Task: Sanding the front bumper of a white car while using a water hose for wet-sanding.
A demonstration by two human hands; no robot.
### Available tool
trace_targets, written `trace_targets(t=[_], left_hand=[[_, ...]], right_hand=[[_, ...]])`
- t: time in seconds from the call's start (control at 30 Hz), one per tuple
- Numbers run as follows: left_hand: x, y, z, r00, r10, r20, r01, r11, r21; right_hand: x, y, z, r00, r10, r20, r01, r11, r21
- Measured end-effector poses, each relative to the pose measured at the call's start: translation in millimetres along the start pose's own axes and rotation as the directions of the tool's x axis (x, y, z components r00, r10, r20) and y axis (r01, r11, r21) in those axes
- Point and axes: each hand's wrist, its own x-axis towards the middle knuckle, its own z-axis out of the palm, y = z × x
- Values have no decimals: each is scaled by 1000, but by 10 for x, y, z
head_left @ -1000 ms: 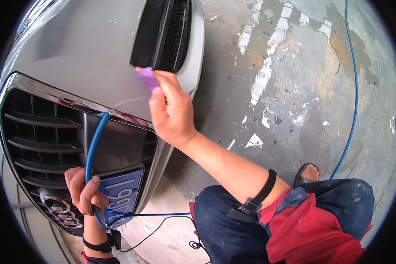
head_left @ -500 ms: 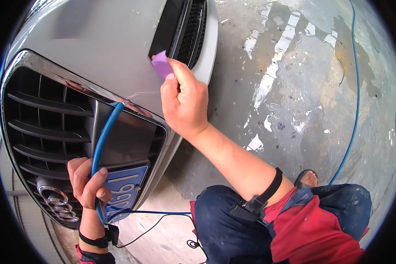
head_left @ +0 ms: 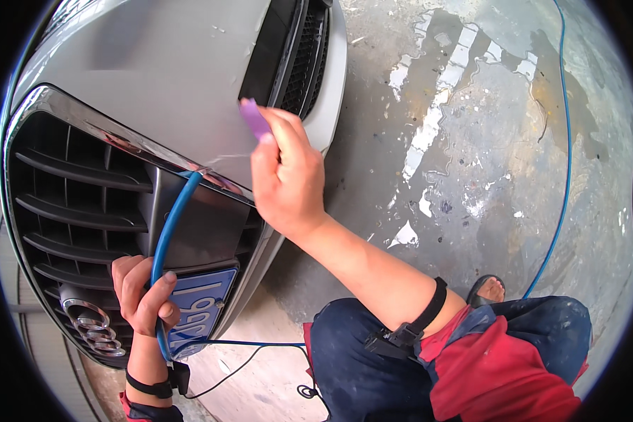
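Note:
My left hand (head_left: 142,295) is wrapped round a blue hose (head_left: 167,232), in front of the car's grille. The hose curves upward, and its end rests at the chrome grille trim (head_left: 112,133), where a thin streak of water runs off to the right over the bumper. Pinched between the thumb and fingers of my right hand (head_left: 288,172) is a small purple piece of sandpaper (head_left: 254,118). It is bent and slightly blurred, next to the corner of the bumper's black lower vent. Droplets show on the silver-grey bumper (head_left: 169,77).
Below the hose is a blue licence plate (head_left: 204,292), beside the dark grille slats (head_left: 77,169) and a chrome ring badge (head_left: 91,327). Another length of blue hose (head_left: 566,162) crosses the wet, paint-flecked concrete floor (head_left: 471,141). A thin black cable (head_left: 225,376) hangs by my left wrist.
My right hand has moved slightly down and left with the sandpaper, which now tilts differently. My left hand and the hose have shifted a little to the right.

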Motion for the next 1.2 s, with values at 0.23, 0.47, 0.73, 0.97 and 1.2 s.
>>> trace_targets(t=[0.23, 0.47, 0.73, 0.97, 1.2], left_hand=[[60, -3, -23, 1000, 3, -11, -3, 1000, -3], [64, 2, -26, 1000, 26, 11, -26, 999, 22], [25, -5, -85, 999, 24, 42, -25, 999, 40], [53, -28, -37, 998, 36, 49, -38, 998, 50], [11, -30, -61, 995, 28, 91, -32, 998, 44]], right_hand=[[-158, 115, -24, 966, -254, 47, 257, 929, -268], [30, 42, 76, 956, -291, -49, 277, 942, -187], [44, 51, 52, 962, -271, 12, 268, 940, -209], [94, -5, 87, 977, -204, -62, 188, 962, -197], [56, -25, 191, 973, -205, -104, 176, 956, -237]])
